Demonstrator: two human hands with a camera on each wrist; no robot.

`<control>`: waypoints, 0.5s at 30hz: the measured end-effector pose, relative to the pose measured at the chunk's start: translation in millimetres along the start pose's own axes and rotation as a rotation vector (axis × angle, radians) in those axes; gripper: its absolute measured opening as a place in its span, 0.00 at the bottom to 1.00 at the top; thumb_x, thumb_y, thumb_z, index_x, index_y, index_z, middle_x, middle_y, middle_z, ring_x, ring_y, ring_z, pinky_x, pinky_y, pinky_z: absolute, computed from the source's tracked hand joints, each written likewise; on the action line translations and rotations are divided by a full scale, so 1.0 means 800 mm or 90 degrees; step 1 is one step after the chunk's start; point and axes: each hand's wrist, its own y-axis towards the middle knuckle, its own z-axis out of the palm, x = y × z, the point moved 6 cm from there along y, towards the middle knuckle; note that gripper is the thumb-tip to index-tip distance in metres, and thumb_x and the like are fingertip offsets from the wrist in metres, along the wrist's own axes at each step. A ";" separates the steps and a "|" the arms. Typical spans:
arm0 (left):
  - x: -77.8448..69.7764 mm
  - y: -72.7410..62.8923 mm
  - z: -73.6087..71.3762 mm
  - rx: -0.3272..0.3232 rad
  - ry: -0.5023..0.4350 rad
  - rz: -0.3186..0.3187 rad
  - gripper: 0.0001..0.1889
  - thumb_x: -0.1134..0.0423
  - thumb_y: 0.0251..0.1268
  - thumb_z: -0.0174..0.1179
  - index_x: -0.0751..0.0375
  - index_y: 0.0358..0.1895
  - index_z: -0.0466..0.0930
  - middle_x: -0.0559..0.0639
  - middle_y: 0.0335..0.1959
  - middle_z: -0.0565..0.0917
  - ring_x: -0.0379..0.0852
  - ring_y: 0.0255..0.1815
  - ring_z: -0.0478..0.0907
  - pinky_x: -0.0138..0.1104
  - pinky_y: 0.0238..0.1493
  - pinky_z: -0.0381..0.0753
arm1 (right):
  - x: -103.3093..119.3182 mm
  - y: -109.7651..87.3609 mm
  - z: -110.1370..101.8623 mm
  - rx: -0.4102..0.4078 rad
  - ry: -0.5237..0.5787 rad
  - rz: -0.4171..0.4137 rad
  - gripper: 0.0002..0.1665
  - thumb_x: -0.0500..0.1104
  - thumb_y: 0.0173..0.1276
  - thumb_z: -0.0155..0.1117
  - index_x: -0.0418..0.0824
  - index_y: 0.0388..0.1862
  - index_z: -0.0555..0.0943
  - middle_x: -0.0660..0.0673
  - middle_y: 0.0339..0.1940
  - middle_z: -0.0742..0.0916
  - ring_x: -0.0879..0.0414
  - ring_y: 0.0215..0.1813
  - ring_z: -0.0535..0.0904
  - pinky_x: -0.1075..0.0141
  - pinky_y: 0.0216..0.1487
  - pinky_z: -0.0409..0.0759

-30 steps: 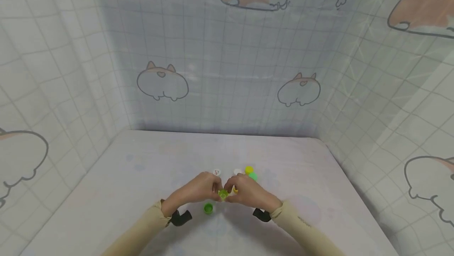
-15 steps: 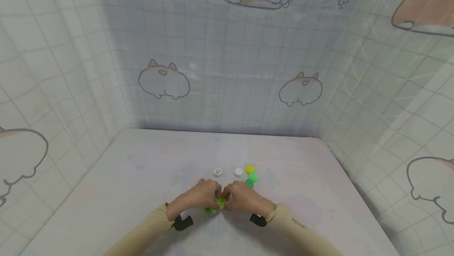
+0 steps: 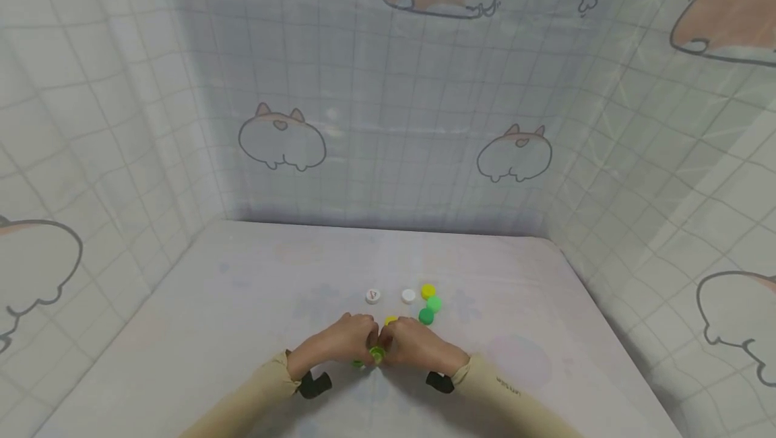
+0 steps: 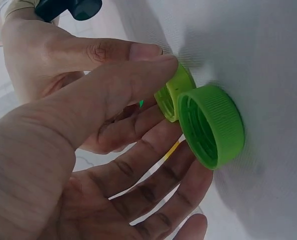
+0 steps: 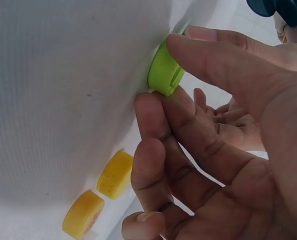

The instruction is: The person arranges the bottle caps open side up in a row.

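Both hands meet near the front middle of the table around a lime-green bottle cap (image 3: 377, 355). My left hand (image 3: 348, 338) pinches the cap from its left side between thumb and fingers. From the other side, my right hand (image 3: 418, 343) grips it with thumb and index finger. The cap's hollow side faces up, and it sits low at the white cloth in the right wrist view. Right beside it in the left wrist view stands a larger green bottle cap (image 4: 223, 127), hollow side up, near the left fingertips. In the head view the left hand mostly hides that green cap.
Beyond the hands lie two white caps (image 3: 409, 296), one marked with red. To their right are a yellow cap (image 3: 428, 291), a light green cap (image 3: 434, 304) and a dark green cap (image 3: 426, 317). Two yellow caps (image 5: 115, 175) lie near the right fingers. Patterned curtains surround the table.
Both hands have moved toward the person with the lime-green cap, lower over the cloth and next to the green cap. The white and dark green caps behind them have come into view.
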 end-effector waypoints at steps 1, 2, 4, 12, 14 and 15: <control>0.001 0.000 0.001 0.002 -0.006 -0.003 0.12 0.61 0.42 0.76 0.56 0.28 0.81 0.41 0.26 0.77 0.35 0.25 0.68 0.37 0.37 0.63 | 0.000 0.000 0.001 0.002 0.004 0.001 0.10 0.42 0.54 0.76 0.46 0.36 0.87 0.57 0.31 0.87 0.69 0.35 0.79 0.79 0.39 0.74; 0.001 0.000 0.001 0.004 -0.010 -0.004 0.12 0.61 0.42 0.76 0.56 0.28 0.81 0.41 0.25 0.77 0.35 0.25 0.68 0.36 0.37 0.63 | 0.000 0.000 0.001 0.004 0.004 0.002 0.10 0.42 0.54 0.76 0.46 0.36 0.87 0.57 0.31 0.87 0.69 0.35 0.79 0.79 0.39 0.74; 0.002 -0.001 0.002 0.005 -0.014 -0.003 0.12 0.61 0.42 0.76 0.56 0.27 0.81 0.41 0.25 0.77 0.35 0.25 0.68 0.36 0.38 0.63 | 0.000 0.000 0.002 0.006 0.003 0.001 0.10 0.43 0.53 0.76 0.46 0.36 0.87 0.58 0.31 0.87 0.70 0.35 0.79 0.80 0.38 0.74; 0.002 -0.004 -0.004 0.008 -0.041 0.005 0.10 0.62 0.43 0.76 0.56 0.27 0.82 0.44 0.27 0.79 0.35 0.26 0.68 0.38 0.40 0.62 | -0.004 0.002 0.004 0.013 0.011 0.008 0.11 0.43 0.53 0.75 0.47 0.37 0.87 0.59 0.32 0.87 0.71 0.35 0.78 0.80 0.39 0.74; 0.002 -0.003 -0.005 0.009 -0.048 0.005 0.11 0.62 0.42 0.76 0.57 0.26 0.82 0.45 0.27 0.80 0.36 0.26 0.68 0.37 0.39 0.62 | -0.004 0.003 0.004 0.014 0.017 0.010 0.11 0.43 0.54 0.75 0.47 0.37 0.87 0.58 0.32 0.87 0.70 0.35 0.78 0.79 0.39 0.74; 0.003 -0.003 -0.006 0.010 -0.052 0.005 0.11 0.63 0.42 0.76 0.57 0.26 0.82 0.45 0.26 0.80 0.36 0.25 0.68 0.37 0.39 0.61 | -0.004 0.003 0.004 0.015 0.022 0.012 0.11 0.43 0.54 0.75 0.47 0.37 0.87 0.58 0.32 0.87 0.70 0.35 0.78 0.79 0.39 0.74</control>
